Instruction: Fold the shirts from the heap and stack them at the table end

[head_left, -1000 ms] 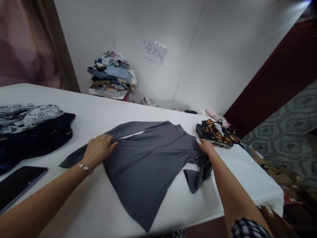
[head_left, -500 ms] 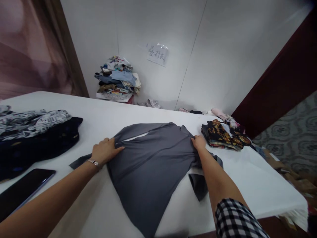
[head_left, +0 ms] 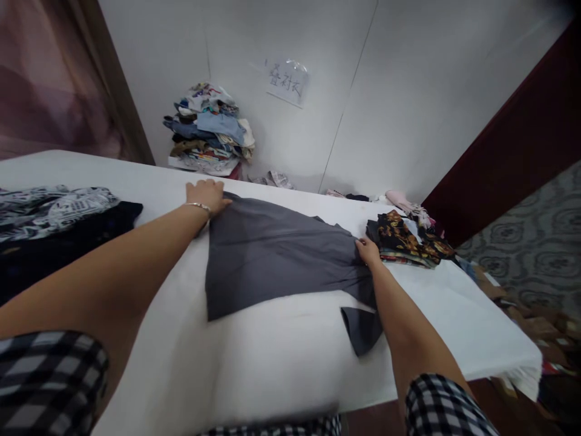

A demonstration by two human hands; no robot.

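A dark grey shirt [head_left: 281,251] lies stretched sideways across the white table [head_left: 272,351]. My left hand [head_left: 206,197] is closed on its far left corner. At the shirt's right end, my right hand [head_left: 367,250] pinches the edge near the collar. Part of a grey sleeve [head_left: 362,329] pokes out below the right forearm, its cuff end on the tabletop. The rest of that sleeve is hidden beneath the arm.
Dark and white patterned clothes [head_left: 68,209] are heaped on the left. Folded floral garments [head_left: 402,239] sit just beyond my right hand. A tall pile of clothes [head_left: 211,130] stands against the wall, left of a paper sign [head_left: 287,82].
My left hand has moved away from me, carrying the shirt's left side to the far side. The shirt's lower part, which pointed toward me, now lies to the left. My right hand stays by the collar.
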